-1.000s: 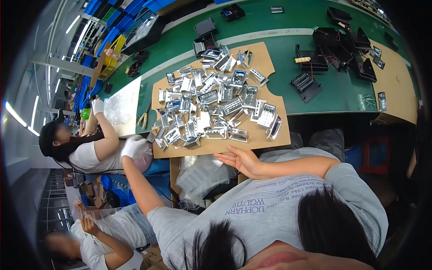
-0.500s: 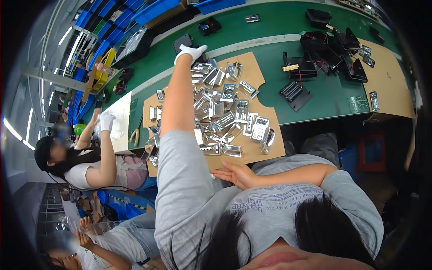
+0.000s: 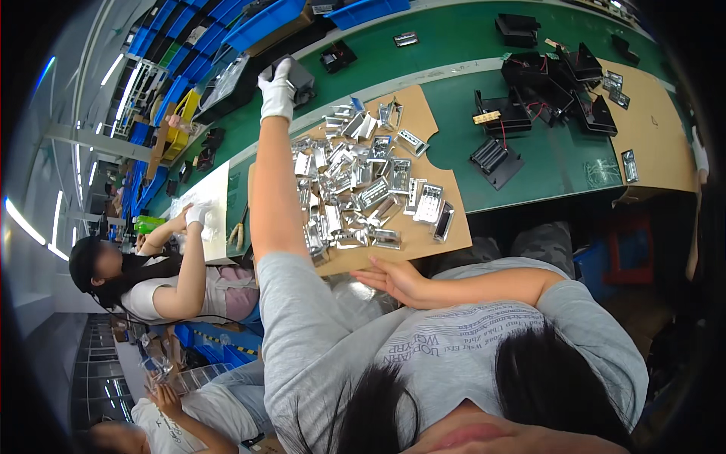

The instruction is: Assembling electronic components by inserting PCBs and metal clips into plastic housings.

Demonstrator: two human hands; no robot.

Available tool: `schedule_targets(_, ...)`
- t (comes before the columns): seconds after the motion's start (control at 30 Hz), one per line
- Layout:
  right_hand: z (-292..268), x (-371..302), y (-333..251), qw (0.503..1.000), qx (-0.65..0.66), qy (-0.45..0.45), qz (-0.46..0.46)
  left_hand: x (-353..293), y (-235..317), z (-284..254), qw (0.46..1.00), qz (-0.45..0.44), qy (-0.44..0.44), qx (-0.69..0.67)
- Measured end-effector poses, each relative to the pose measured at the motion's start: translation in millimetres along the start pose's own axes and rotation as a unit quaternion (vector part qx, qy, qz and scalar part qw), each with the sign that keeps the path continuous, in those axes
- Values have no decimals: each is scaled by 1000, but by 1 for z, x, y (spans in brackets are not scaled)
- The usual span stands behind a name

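My left hand (image 3: 277, 92), in a white glove, reaches out over the far side of the green bench. Its fingers lie along the left side of a black plastic box (image 3: 301, 82) and seem to grip it; the thumb is hidden. Near my body, my bare right hand (image 3: 397, 280) is held with its fingers stretched out and nothing in it, beside the near edge of a brown cardboard sheet (image 3: 412, 238). Many shiny silver, chrome-like frames (image 3: 374, 193) lie heaped on the cardboard between my hands.
Black housings (image 3: 529, 72) with red wires stand at the right, near a black battery holder (image 3: 491, 155). Blue bins (image 3: 265, 23) line the back left. A co-worker in a black cap (image 3: 91, 250) works at the left; another person (image 3: 189, 416) sits at the lower left.
My left hand has shifted left across the black box and its fingers have drawn closer together. My right hand stays low with fingers extended. The view has tilted slightly.
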State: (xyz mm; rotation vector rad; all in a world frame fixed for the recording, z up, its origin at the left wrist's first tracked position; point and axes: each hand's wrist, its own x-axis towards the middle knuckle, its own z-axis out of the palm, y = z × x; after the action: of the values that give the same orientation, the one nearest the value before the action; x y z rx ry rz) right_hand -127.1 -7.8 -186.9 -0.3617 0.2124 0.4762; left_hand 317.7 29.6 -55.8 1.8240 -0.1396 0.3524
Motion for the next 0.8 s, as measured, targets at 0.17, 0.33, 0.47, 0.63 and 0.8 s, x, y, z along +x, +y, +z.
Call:
schedule_targets(0.17, -13, 25, -16, 994, -48, 3, 103, -55, 58, -43, 915, -201, -237, -256)
schedule_targets(0.33, 20, -66, -123, 941, -279, -175, 83, -146, 123, -55, 944, 34, -328, -20)
schedule_targets(0.47, 16, -65, -168, 972, 63, -187, -132, -230, 183, -23, 851, 212, -454, 158)
schedule_targets(0.63, 12, -51, -201, 963, 194, -141, -123, -166, 169, 21, 865, 202, -423, 179)
schedule_targets(0.8, 11, -63, -209, 978, 122, -81, -150, 48, 36, -2, 936, 73, -115, 325)
